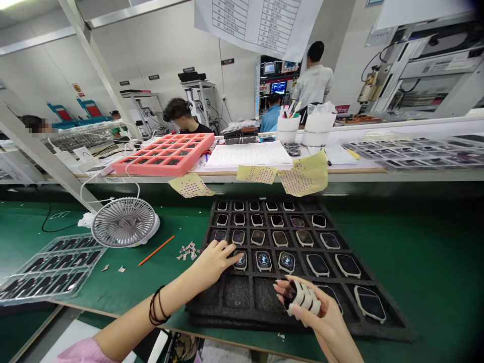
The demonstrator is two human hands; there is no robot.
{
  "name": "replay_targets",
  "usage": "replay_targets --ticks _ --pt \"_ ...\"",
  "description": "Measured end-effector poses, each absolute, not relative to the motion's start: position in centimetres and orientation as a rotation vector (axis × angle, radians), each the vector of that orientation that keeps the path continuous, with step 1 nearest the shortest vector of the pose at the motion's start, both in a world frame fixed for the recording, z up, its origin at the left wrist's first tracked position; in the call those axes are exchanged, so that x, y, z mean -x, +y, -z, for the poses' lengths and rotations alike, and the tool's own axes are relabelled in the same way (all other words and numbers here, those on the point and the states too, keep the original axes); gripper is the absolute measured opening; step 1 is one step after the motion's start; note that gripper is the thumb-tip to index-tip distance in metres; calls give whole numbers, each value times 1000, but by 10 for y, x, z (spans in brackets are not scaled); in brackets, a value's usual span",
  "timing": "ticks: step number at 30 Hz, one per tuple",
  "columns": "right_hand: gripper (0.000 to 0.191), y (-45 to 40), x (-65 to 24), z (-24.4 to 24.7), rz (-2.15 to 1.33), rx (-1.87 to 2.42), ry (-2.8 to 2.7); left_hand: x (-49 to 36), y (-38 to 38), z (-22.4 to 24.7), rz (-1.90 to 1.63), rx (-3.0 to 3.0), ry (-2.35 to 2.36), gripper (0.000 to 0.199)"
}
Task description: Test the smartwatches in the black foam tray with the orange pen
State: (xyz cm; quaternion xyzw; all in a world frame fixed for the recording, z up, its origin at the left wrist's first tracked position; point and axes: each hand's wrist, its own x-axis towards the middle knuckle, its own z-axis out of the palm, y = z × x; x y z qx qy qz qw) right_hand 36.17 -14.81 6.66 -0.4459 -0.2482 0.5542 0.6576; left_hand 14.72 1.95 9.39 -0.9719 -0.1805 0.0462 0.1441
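A black foam tray [252, 276] with square compartments lies in front of me, holding rows of square smartwatch cases without straps. My left hand [215, 259] reaches over its left part, fingers apart and stretched out. Its thumb lies at a lit watch [239, 260] in the second row from the front; whether it presses the screen I cannot tell. Beside that one, two more watches [263, 260] show lit dials. In my right hand [321, 312], above the front row, is a stack of several watch cases [301, 297], held between thumb and fingers. Part of the front row is hidden behind it.
Left of the tray are small paper-like scraps [188, 250], an orange stick [156, 251], a small fan [126, 223] and a clear plastic tray [49, 269]. A shelf [227, 174] behind carries a pink foam tray [162, 154] and papers. Other people work farther back.
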Motion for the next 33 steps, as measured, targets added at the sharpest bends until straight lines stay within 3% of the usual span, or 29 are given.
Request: replay_targets --ticks 9,21,26,33 --pt "46 -154 -367 -64 -1241 1000 -535 -146 12 -113 -186 2793 -688 66" --pt "49 -164 -371 -65 -1253 1004 -525 -211 16 -99 -190 2834 -484 54" --pt "47 -168 -377 -63 -1266 1012 -500 -198 9 -105 -236 2887 -404 62" --pt "48 -169 -380 -60 -1242 1007 -522 -198 24 -131 -125 2834 -644 72"
